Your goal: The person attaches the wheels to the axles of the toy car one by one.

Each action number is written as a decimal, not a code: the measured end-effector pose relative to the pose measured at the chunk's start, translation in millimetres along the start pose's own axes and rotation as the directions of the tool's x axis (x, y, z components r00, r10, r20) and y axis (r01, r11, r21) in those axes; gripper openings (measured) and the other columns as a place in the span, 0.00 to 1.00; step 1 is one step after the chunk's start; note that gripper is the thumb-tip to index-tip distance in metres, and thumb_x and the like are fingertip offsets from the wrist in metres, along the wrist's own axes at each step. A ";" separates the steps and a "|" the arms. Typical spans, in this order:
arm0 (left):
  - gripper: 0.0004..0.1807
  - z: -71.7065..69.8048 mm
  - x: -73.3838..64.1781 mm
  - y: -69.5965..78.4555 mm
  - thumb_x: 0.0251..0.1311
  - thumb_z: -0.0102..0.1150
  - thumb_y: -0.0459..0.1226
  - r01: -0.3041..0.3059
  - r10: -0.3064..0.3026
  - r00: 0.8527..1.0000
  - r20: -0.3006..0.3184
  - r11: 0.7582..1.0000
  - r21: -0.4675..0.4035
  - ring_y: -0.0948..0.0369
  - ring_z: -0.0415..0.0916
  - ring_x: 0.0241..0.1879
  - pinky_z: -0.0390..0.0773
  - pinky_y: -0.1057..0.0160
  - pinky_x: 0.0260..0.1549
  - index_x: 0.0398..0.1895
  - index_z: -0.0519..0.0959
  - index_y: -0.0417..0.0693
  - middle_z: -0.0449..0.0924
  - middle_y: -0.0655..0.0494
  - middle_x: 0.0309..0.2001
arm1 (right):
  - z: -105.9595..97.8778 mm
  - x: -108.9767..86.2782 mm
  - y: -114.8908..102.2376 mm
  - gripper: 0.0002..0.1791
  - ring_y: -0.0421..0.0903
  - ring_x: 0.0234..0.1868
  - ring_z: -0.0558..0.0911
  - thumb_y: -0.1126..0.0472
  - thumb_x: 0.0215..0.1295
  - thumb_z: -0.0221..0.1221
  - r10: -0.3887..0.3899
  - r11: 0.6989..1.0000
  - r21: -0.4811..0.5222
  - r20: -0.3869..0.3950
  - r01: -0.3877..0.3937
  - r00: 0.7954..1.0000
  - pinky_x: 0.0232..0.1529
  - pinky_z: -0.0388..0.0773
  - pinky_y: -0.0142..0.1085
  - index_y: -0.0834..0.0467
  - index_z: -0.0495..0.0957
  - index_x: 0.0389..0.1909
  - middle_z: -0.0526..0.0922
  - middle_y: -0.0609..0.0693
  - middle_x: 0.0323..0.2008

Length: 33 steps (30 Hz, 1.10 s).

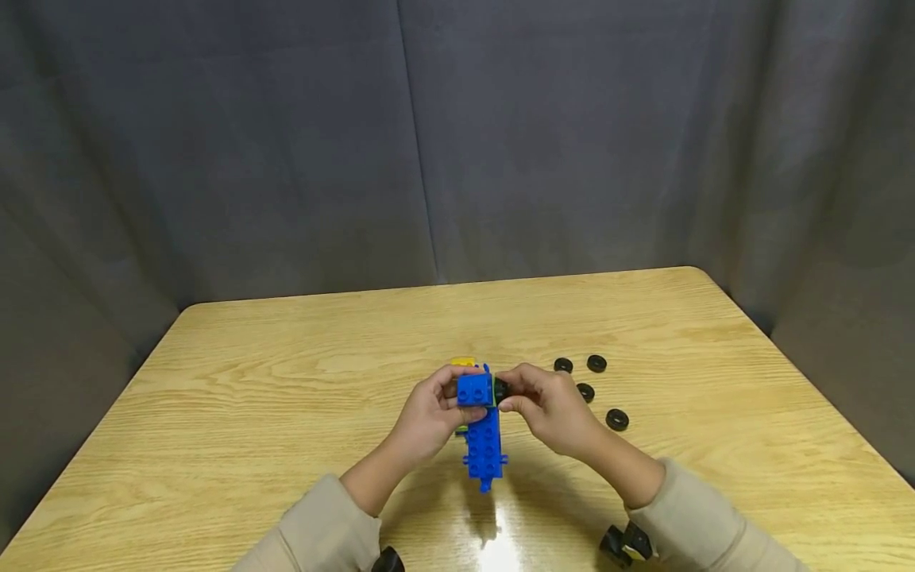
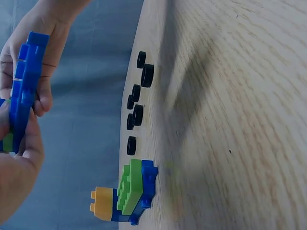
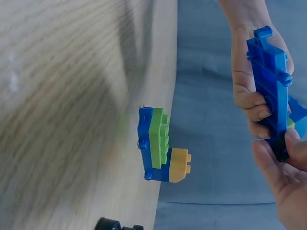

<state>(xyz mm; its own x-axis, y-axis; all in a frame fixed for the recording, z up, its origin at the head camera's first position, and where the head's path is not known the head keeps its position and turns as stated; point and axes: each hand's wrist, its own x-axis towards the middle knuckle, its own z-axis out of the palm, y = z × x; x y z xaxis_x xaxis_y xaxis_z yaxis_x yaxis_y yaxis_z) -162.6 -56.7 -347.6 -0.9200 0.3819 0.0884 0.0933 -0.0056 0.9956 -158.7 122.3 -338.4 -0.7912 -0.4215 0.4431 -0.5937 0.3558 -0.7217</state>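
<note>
In the head view my left hand (image 1: 426,415) grips a blue toy-brick car base (image 1: 484,454) above the table, its pegs sticking out at the sides and a hook at the near end. A blue brick (image 1: 474,390) sits on its far part, with a thin green edge beside it. On the right side of that brick my right hand (image 1: 556,407) pinches a small black wheel (image 1: 503,388), mostly covered by the fingers. The right wrist view shows the underside of the base (image 3: 272,91) tilted up, with fingertips of both hands around it.
A second brick car (image 3: 157,139), blue with a green brick and a yellow-orange brick (image 1: 463,361), stands on the wooden table (image 1: 286,381) behind the hands. Several black wheels (image 1: 617,419) lie to the right. A dark curtain (image 1: 286,159) hangs behind the table.
</note>
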 end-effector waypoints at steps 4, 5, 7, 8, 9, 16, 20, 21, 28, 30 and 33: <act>0.21 -1.3 0.8 0.5 0.49 0.54 0.23 0.002 -0.002 1.000 0.009 1.000 0.010 0.52 0.73 0.42 0.73 0.60 0.40 0.50 0.67 0.35 0.72 0.42 0.40 | -1.3 -0.6 2.0 0.12 0.44 0.33 0.79 0.72 0.53 0.55 0.055 0.998 0.025 0.031 -0.055 0.998 0.31 0.75 0.29 0.69 0.72 0.41 0.79 0.56 0.32; 0.22 -2.1 1.4 0.7 0.50 0.54 0.24 0.001 -0.001 1.000 0.015 1.000 0.010 0.52 0.73 0.42 0.73 0.60 0.40 0.51 0.67 0.36 0.72 0.42 0.41 | -1.9 -0.4 2.4 0.13 0.44 0.33 0.79 0.72 0.53 0.55 0.068 0.997 0.036 0.036 -0.069 0.997 0.31 0.75 0.30 0.68 0.71 0.42 0.79 0.55 0.33; 0.22 -3.4 2.0 1.3 0.50 0.55 0.25 0.000 0.000 1.000 0.021 1.000 0.004 0.52 0.73 0.42 0.73 0.59 0.40 0.52 0.67 0.37 0.71 0.43 0.42 | -3.1 0.0 2.7 0.14 0.44 0.35 0.78 0.71 0.54 0.54 0.090 0.994 0.059 0.045 -0.093 0.995 0.34 0.75 0.30 0.67 0.70 0.44 0.78 0.55 0.35; 0.23 -4.0 2.3 1.2 0.50 0.55 0.26 0.001 -0.001 1.000 0.024 1.000 -0.004 0.51 0.73 0.42 0.73 0.58 0.40 0.52 0.66 0.37 0.70 0.42 0.42 | -3.7 0.3 2.9 0.15 0.44 0.36 0.78 0.71 0.55 0.54 0.098 0.992 0.070 0.049 -0.102 0.994 0.35 0.74 0.30 0.67 0.70 0.45 0.78 0.55 0.35; 0.23 -4.5 2.5 1.2 0.51 0.55 0.26 0.003 -0.002 1.000 0.028 1.000 -0.013 0.51 0.72 0.43 0.73 0.58 0.40 0.53 0.66 0.38 0.69 0.42 0.43 | -4.3 0.6 2.8 0.16 0.44 0.36 0.78 0.71 0.55 0.54 0.106 0.991 0.077 0.053 -0.110 0.993 0.35 0.74 0.31 0.67 0.69 0.46 0.78 0.54 0.35; 0.24 -6.5 1.4 -0.2 0.52 0.54 0.27 0.038 -0.034 0.998 0.050 0.997 -0.074 0.52 0.72 0.43 0.73 0.54 0.37 0.54 0.64 0.39 0.66 0.42 0.45 | -6.4 -0.3 4.9 0.17 0.43 0.35 0.77 0.69 0.55 0.55 0.130 0.986 0.093 0.077 -0.137 0.988 0.36 0.74 0.33 0.65 0.69 0.47 0.77 0.53 0.35; 0.24 -7.9 0.9 0.8 0.51 0.53 0.25 0.044 -0.037 0.997 0.071 0.994 -0.097 0.54 0.73 0.41 0.73 0.54 0.37 0.54 0.64 0.38 0.66 0.43 0.44 | -6.1 0.1 6.2 0.17 0.43 0.36 0.77 0.68 0.55 0.55 0.126 0.986 0.097 0.080 -0.134 0.989 0.36 0.74 0.33 0.64 0.69 0.47 0.77 0.53 0.36; 0.25 -8.3 0.8 1.1 0.51 0.53 0.24 0.044 -0.036 0.996 0.077 0.994 -0.104 0.55 0.73 0.40 0.73 0.55 0.37 0.54 0.63 0.37 0.66 0.44 0.44 | -6.1 0.3 6.1 0.17 0.44 0.36 0.77 0.68 0.55 0.55 0.128 0.986 0.099 0.079 -0.135 0.989 0.36 0.74 0.33 0.65 0.69 0.47 0.77 0.53 0.36; 0.26 -9.7 0.5 -0.6 0.49 0.53 0.22 0.055 -0.041 0.994 0.099 0.989 -0.138 0.55 0.72 0.40 0.73 0.56 0.39 0.55 0.63 0.37 0.66 0.45 0.42 | -5.6 -0.4 5.8 0.17 0.44 0.36 0.76 0.67 0.56 0.55 0.160 0.981 0.095 0.086 -0.168 0.983 0.36 0.74 0.33 0.64 0.68 0.47 0.77 0.53 0.37; 0.26 -9.6 0.4 -1.9 0.49 0.53 0.22 0.055 -0.042 0.994 0.098 0.989 -0.140 0.54 0.72 0.41 0.72 0.56 0.40 0.54 0.64 0.38 0.67 0.45 0.41 | -5.8 -1.1 6.0 0.17 0.44 0.36 0.76 0.67 0.56 0.55 0.167 0.980 0.098 0.090 -0.176 0.982 0.36 0.74 0.33 0.64 0.68 0.47 0.77 0.53 0.37; 0.26 -9.6 0.2 -2.6 0.49 0.54 0.22 0.058 -0.043 0.994 0.097 0.987 -0.151 0.52 0.72 0.42 0.72 0.56 0.41 0.55 0.64 0.38 0.68 0.45 0.42 | -6.7 -1.7 6.9 0.17 0.44 0.37 0.76 0.66 0.56 0.55 0.169 0.980 0.089 0.092 -0.177 0.981 0.37 0.73 0.32 0.64 0.68 0.47 0.76 0.53 0.37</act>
<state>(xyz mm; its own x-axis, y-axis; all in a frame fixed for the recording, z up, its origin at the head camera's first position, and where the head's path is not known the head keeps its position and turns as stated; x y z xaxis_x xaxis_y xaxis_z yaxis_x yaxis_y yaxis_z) -166.7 -65.5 -349.8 -0.8816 0.4701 0.0419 -0.0186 -0.1234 0.9922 -162.4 131.0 -340.5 -0.8633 -0.4300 0.2642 -0.4290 0.3494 -0.8330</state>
